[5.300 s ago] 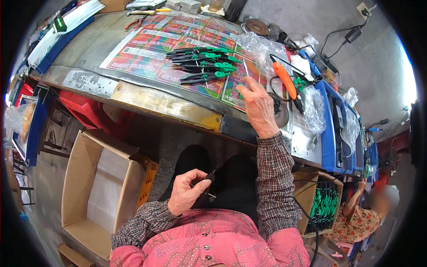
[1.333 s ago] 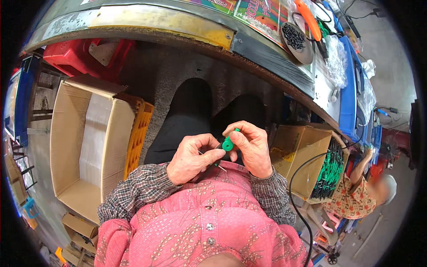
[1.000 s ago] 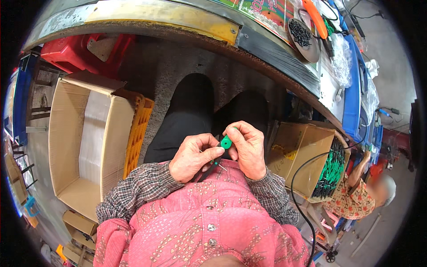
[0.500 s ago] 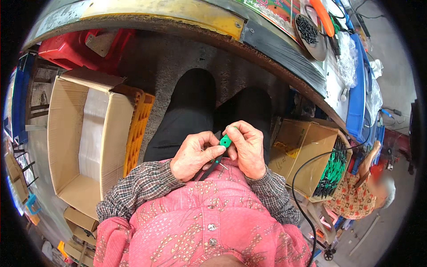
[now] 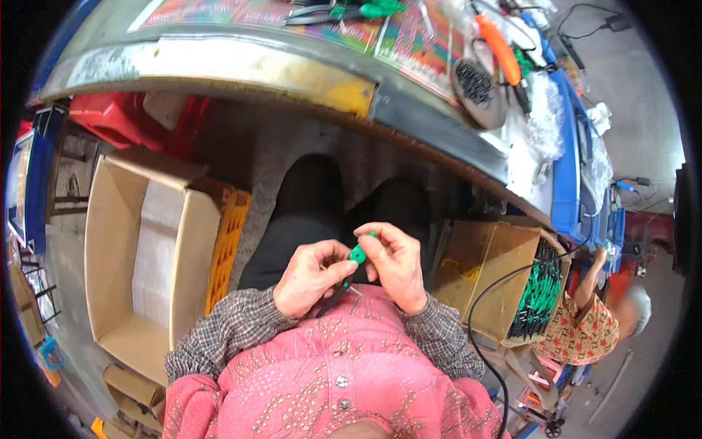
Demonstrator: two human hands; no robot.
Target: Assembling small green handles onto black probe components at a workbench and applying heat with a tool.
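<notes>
Above my lap, my left hand (image 5: 313, 276) pinches a small green plastic part (image 5: 357, 254) between thumb and forefinger. The part is rounded and has a round hole in its face. A dark slim piece with a thin pale pin runs below it under my left fingers; whether they are joined I cannot tell. My right hand (image 5: 395, 263) is closed at the upper right of the part, its thumb and fingertips pressed together. A bit of green shows at those fingertips, but most of what they hold is hidden.
An open cardboard box (image 5: 110, 256) stands left beside an orange crate (image 5: 228, 249). At right, another box (image 5: 479, 256) holds green-and-black pieces (image 5: 541, 293). Ahead, the workbench (image 5: 256, 66) carries a dish of small black parts (image 5: 474, 82) and an orange-handled tool (image 5: 499, 50). A person (image 5: 581, 322) sits at far right.
The view has tilted up, showing more of the bench top with green-and-black tools on it. My right fingers have shifted to the green part's upper end; my left hand keeps its pinch.
</notes>
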